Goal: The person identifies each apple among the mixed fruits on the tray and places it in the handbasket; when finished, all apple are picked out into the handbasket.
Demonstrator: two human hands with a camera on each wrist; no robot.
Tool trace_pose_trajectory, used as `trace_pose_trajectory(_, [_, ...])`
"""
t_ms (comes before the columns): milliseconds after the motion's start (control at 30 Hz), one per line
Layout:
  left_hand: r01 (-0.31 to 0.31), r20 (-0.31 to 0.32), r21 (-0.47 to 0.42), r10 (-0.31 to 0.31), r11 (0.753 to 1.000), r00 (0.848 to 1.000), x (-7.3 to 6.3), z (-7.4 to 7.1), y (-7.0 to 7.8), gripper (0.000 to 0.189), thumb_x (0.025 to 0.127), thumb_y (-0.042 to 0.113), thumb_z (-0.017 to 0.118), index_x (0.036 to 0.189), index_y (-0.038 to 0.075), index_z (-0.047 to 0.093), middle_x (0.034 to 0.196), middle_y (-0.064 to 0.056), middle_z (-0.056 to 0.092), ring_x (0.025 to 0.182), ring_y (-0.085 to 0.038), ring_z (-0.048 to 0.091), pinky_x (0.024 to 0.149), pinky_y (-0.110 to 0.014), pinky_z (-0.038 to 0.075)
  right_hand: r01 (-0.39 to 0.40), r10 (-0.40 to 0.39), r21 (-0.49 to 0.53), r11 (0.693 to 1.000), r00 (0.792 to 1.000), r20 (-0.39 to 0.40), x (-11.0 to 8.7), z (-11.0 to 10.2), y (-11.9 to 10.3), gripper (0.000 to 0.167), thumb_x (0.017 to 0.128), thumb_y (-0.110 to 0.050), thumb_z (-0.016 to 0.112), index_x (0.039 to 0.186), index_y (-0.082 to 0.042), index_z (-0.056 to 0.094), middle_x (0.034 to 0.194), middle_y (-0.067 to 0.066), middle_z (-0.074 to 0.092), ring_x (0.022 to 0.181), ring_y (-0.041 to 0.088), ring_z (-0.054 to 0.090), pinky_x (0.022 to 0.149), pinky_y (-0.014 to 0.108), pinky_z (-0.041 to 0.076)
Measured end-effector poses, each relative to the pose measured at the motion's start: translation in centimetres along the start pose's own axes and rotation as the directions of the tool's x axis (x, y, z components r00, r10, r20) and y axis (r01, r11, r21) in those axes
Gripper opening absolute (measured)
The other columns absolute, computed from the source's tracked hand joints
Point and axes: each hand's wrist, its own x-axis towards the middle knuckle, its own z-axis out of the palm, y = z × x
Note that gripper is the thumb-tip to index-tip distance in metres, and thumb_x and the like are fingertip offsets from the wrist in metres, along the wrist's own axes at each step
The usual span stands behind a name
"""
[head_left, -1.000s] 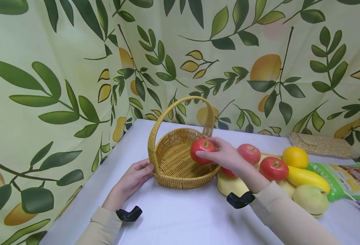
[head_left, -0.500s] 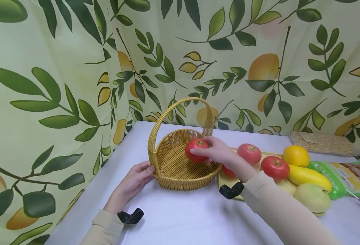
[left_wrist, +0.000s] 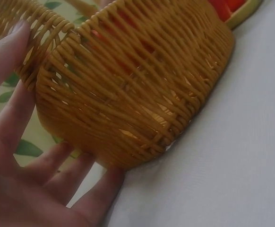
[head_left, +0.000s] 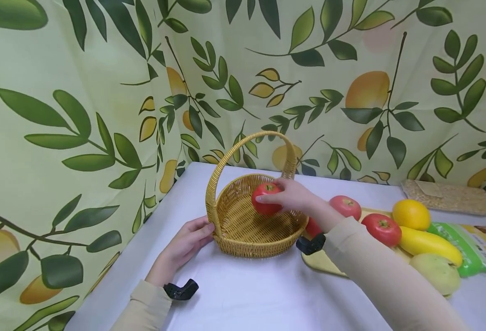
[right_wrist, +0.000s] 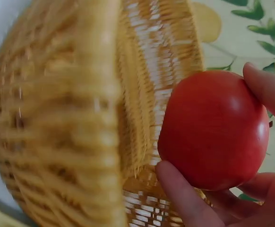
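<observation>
A woven wicker basket [head_left: 259,249] with a tall arched handle stands on the white-covered table. My left hand [head_left: 188,243] holds it at the left, by the foot of the handle; in the left wrist view the thumb and fingertips [left_wrist: 110,176] lie against the weave [left_wrist: 128,90]. Over the right part of the basket's opening, my right hand [head_left: 296,198] grips a red apple [head_left: 262,202], thumb on the near side. The right wrist view has the apple [right_wrist: 213,127] between thumb and fingers, just inside the basket rim [right_wrist: 97,109].
Right of the basket, a pale yellow board [head_left: 323,264] carries more red apples [head_left: 381,228], partly behind the right forearm. An orange [head_left: 411,214], a long yellow fruit [head_left: 433,247] and a pale green fruit [head_left: 437,274] lie farther right, near a green bag [head_left: 470,250]. Patterned cloth hangs behind.
My right hand has carried the apple slightly left and farther over the basket's inside. The left hand keeps its hold on the basket. The head view has shifted a little.
</observation>
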Motion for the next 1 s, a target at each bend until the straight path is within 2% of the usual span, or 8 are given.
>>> trace_pose_trajectory(100, [-0.014,0.004,-0.010,0.014,1.000,1.000,0.1,0.0,-0.2,0.025,0.104,0.010,0.059,0.124,-0.003,0.067,0.130,-0.015,0.062,0.118,-0.020,0.061,0.104,-0.037,0.049,-0.016,0.016,-0.060,0.998,1.000,-0.002,0.4,-0.4,-0.4,0.088,0.082,-0.051,0.084,0.148,-0.006,0.047,0.129,0.017,0.059,0.113,0.032,0.061,0.080,0.036,0.061])
trace_pose_trajectory(233, [-0.041,0.021,-0.025,0.041,0.999,0.999,0.1,-0.1,-0.4,0.020,0.104,0.009,0.058,0.119,0.005,0.071,0.124,-0.009,0.065,0.113,-0.015,0.063,0.104,-0.036,0.050,-0.040,0.042,-0.085,0.996,0.999,0.015,1.1,-0.3,-0.7,0.088,0.081,-0.050,0.085,0.145,-0.003,0.049,0.127,0.016,0.059,0.113,0.031,0.060,0.077,0.035,0.062])
trace_pose_trajectory(533, [-0.042,0.026,-0.032,0.043,0.999,0.999,0.0,-0.3,-0.4,0.019,0.104,0.008,0.058,0.117,0.009,0.072,0.124,-0.008,0.065,0.113,-0.015,0.062,0.104,-0.035,0.050,-0.062,0.064,-0.036,0.997,0.997,0.049,2.1,-0.1,-0.8,0.075,0.082,-0.045,0.086,0.137,-0.006,0.055,0.126,0.015,0.059,0.111,0.033,0.060,0.075,0.040,0.062])
trace_pose_trajectory(800, [-0.028,0.037,-0.030,0.029,0.999,0.999,0.5,0.0,-0.3,0.020,0.103,0.008,0.059,0.119,0.003,0.071,0.126,-0.011,0.063,0.113,-0.015,0.062,0.104,-0.036,0.049,-0.068,0.069,-0.044,0.997,0.998,0.009,2.8,-0.4,-0.6,0.073,0.084,-0.040,0.085,0.141,-0.007,0.054,0.128,0.014,0.060,0.114,0.031,0.057,0.092,0.043,0.057])
trace_pose_trajectory(1000, [-0.012,0.010,-0.012,0.012,1.000,1.000,0.3,0.0,-0.2,0.022,0.103,0.007,0.058,0.121,-0.001,0.068,0.129,-0.012,0.062,0.114,-0.014,0.062,0.103,-0.034,0.050,-0.055,0.053,0.025,0.998,0.996,0.074,3.8,0.3,-0.2,0.075,0.090,-0.031,0.082,0.152,-0.010,0.046,0.137,0.015,0.056,0.122,0.030,0.054,0.097,0.040,0.054])
